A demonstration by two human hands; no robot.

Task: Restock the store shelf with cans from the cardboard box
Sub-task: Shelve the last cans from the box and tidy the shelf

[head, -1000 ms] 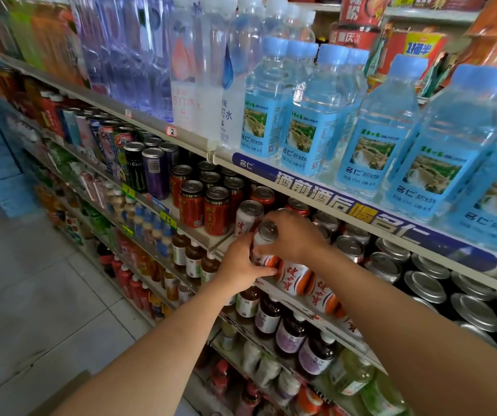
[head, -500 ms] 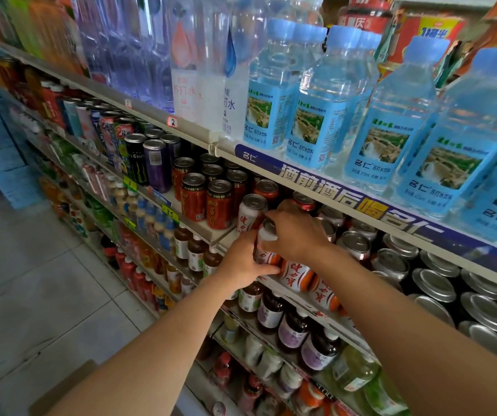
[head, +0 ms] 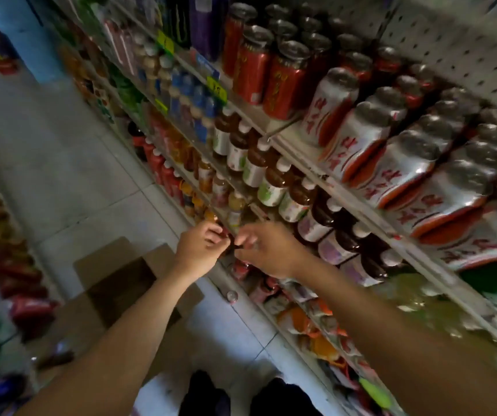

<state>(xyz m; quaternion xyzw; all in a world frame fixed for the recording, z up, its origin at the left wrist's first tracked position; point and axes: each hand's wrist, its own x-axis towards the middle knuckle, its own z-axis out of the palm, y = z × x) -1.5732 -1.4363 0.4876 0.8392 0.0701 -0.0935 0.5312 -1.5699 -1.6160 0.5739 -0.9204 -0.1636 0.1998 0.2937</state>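
Cardboard, brown and open-topped, shows low on the left: the cardboard box (head: 115,283) sits on the pale tiled floor (head: 61,181) below the two hands, its flaps spread and its inside too dark to show whether any cans are left in it. Judging from this, the step in hand is the trip back down for more stock, with both hands between shelf and box and carrying nothing that can be made out. The left hand (head: 196,250) and the right hand (head: 266,250) hang close together in front of the lower rows of bottles, fingers loosely curled; blur hides whether they pinch anything, so I cannot tell their grip for certain (no can shows between them).

White-and-red cans (head: 370,142) already stand packed in rows on the store shelf (head: 298,151) at upper right, beside a block of red cans (head: 283,82). Each stands upright on its base, long axis vertical to the shelf board, silver lid up; the wide lens makes them lean toward the upper left.

The next move probably calls for reaching down and left into the box, taking a can around its side wall, and keeping it lid-up so it can be set straight into a gap at the row's front.
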